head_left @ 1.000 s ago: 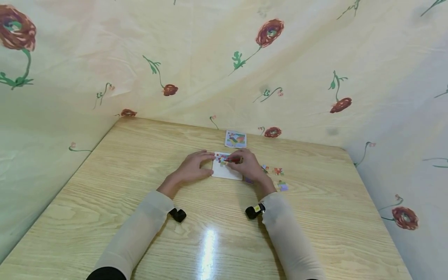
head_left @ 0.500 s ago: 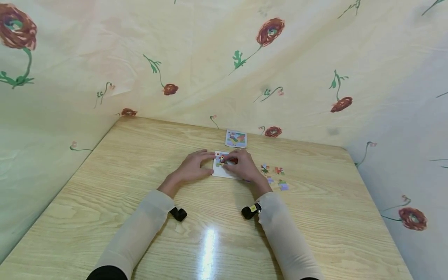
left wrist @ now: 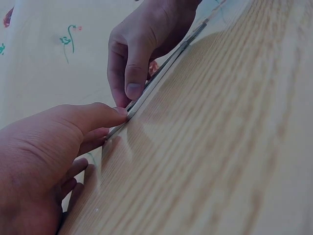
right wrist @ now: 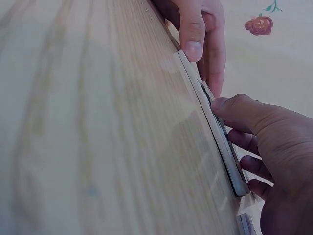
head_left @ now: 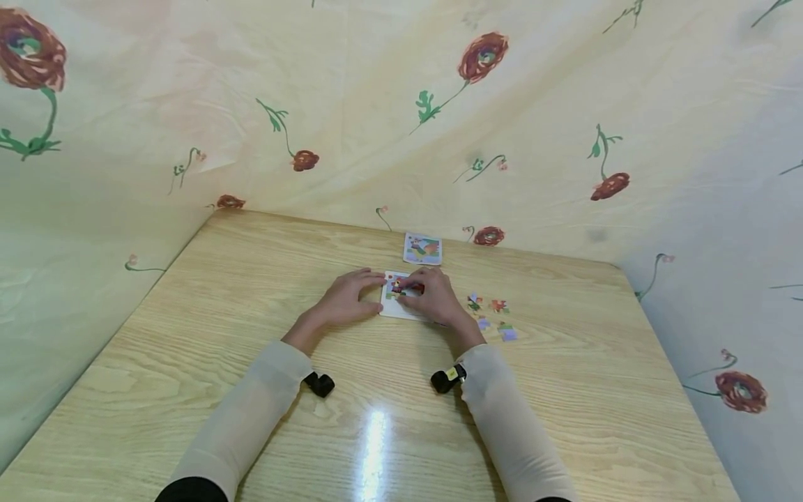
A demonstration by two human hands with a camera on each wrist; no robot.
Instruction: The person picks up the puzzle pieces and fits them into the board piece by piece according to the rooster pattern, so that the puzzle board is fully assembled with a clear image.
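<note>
Board has left hand spread at its left edge, right hand on its pieces, any pinch unclear.

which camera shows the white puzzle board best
The head view: it shows the white puzzle board from above, including some colored pieces, though partly covered. The left and right wrist views show mainly its thin edge.

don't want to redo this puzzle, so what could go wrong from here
The bare right hand is over the white square board and might nudge the small multicoloured jigsaw pieces on it. The bare left hand touches the board's left edge, so the board could slide. Loose pieces lie close beside the right hand and could get swept.
</note>
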